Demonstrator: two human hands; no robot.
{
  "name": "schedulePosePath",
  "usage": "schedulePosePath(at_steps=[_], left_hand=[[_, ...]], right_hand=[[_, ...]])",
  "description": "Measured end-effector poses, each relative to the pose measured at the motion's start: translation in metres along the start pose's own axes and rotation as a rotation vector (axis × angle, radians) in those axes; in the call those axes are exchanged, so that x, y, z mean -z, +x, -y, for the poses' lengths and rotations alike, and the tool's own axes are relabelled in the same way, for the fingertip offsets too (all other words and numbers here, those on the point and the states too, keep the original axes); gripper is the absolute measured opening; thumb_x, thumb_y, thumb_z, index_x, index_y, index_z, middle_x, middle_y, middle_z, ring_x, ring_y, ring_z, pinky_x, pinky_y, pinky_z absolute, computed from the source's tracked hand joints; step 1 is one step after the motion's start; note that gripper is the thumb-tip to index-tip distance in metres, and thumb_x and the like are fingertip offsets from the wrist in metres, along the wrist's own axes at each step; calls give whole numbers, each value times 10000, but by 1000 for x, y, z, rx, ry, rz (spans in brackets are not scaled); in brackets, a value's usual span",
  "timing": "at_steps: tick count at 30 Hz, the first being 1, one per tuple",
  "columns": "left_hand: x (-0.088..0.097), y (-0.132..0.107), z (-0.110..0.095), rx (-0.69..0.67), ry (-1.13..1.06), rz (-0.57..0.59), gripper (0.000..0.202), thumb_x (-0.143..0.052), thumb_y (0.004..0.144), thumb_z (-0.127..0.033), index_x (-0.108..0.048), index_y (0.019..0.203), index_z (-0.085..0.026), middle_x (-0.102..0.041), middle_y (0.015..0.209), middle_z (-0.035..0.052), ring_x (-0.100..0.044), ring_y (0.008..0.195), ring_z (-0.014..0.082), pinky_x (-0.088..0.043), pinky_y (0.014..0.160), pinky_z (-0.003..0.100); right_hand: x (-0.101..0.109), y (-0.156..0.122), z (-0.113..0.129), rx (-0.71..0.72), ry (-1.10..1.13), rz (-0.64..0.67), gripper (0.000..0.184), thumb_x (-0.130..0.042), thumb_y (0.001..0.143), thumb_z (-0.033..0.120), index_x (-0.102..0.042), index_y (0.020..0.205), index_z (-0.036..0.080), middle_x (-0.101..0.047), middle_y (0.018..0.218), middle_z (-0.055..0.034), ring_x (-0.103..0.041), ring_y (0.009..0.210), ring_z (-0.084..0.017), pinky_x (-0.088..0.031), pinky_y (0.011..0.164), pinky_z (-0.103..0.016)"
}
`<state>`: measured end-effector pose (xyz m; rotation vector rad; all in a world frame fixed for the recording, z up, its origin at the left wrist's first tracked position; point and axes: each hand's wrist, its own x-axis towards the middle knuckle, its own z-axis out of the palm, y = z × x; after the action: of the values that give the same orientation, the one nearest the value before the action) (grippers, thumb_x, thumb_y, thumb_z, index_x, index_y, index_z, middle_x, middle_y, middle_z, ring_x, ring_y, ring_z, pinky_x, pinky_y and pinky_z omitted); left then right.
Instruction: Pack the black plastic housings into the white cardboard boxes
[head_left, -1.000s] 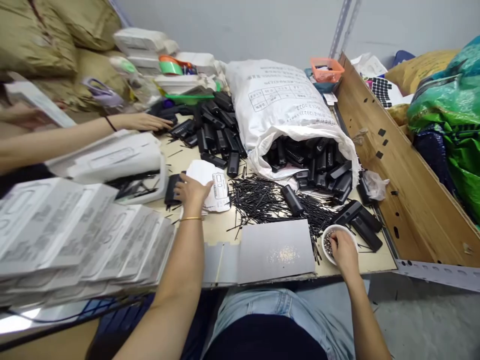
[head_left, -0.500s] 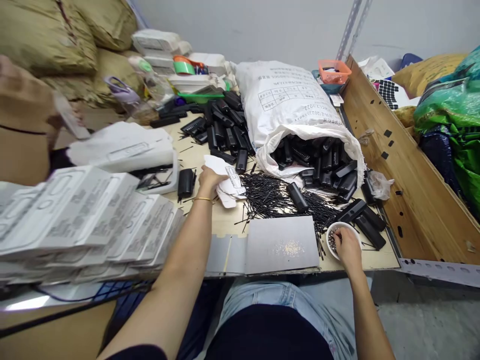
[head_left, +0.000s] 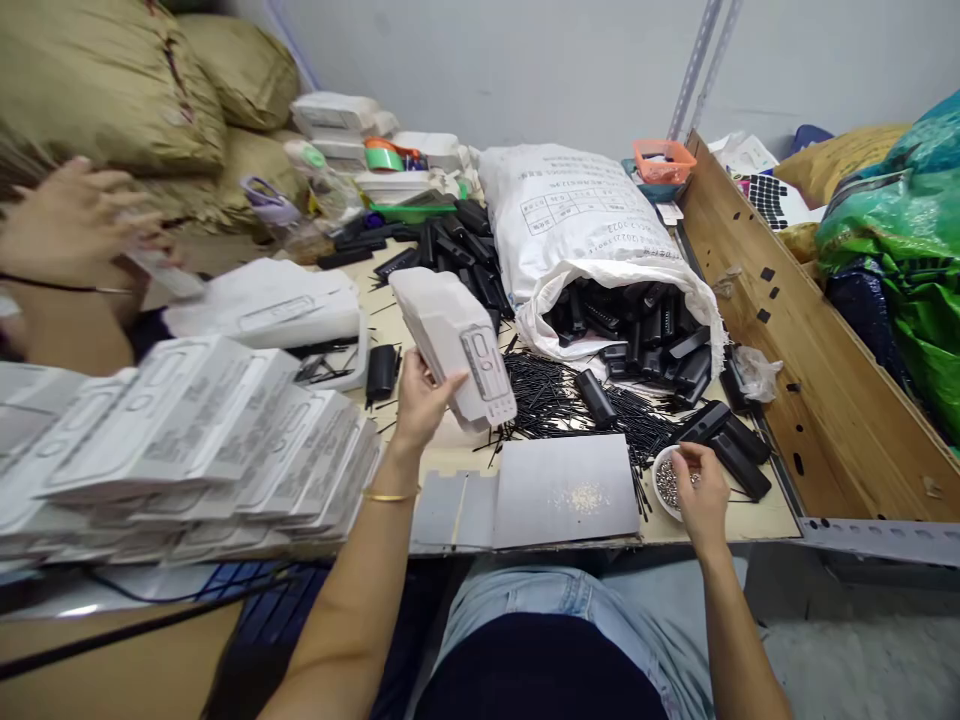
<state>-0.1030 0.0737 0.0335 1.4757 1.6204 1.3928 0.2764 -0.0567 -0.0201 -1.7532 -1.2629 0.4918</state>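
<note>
My left hand (head_left: 420,400) grips a white printed package (head_left: 457,345) and holds it tilted above the table. My right hand (head_left: 701,490) hovers at a small white bowl of tiny metal pieces (head_left: 664,482), its fingers pinched together over the bowl's rim; what they hold is too small to make out. A grey card (head_left: 566,490) lies flat between my hands, with a sprinkle of small bits on it. Behind it spreads a heap of thin black pins (head_left: 570,400). A lone black plastic part (head_left: 381,372) stands left of my left hand.
A white sack (head_left: 577,220) lies on its side, spilling black plastic housings (head_left: 645,330). Stacks of white packages (head_left: 187,440) fill the left. Another person's hand (head_left: 67,220) shows at far left. A wooden board (head_left: 810,360) walls the right side. Brown sacks (head_left: 105,90) stand behind.
My left hand has lifted the white package off the table and tilted it up. My right hand rose slightly from inside the bowl. The other person's arm has drawn back to the far left.
</note>
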Motion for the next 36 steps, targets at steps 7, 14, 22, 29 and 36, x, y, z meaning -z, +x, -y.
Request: schedulePosePath(at_steps=[7,14,22,29,36], left_hand=[[-78,-107,-19,-266,-133,697,232,-623,758,-439,-583,718,-214,-639,858,68,-596,1015,253,-335,1067,516],[-102,-133,-8,55,-244,502,334,-482,873,-346,-531,1190,-254,-403,1420,93,-365,1338,251,-348,1076,478],[-114,-123,-58,64,-431,589,699,-537,826,-502,-266,1422,-257,-351,1477,98,-379,1331,260,-351,1089,399],[-119,-135,-36,58,-343,608,755,-537,806,-542,-246,1422,-216,-413,1416,135,-395,1314,263,-339,1088,393],[-130,-130,-26,78,-336,582,712,-581,805,-463,-238,1386,-235,-454,1358,139,-481,1231,248,-388,1041,403]], right_hand=[[-43,-16,57,-503,958,629,553,-441,834,624,-460,1210,219,-637,1104,-109,-650,917,-224,-554,731,-406],[-62,-35,43,-347,893,359,759,-662,750,341,-272,1393,241,-517,1329,-104,-531,1183,-235,-444,997,-454],[-51,-19,65,13,709,150,783,-551,836,412,-98,1459,275,-387,1429,-90,-432,1287,-226,-378,1064,-417],[-63,-33,39,36,389,231,754,-618,789,391,-243,1419,213,-487,1328,-125,-473,1230,-260,-348,1075,-443],[-73,-39,45,29,284,249,582,-561,818,329,-350,1343,193,-543,1256,-134,-531,1155,-268,-418,1001,-426]])
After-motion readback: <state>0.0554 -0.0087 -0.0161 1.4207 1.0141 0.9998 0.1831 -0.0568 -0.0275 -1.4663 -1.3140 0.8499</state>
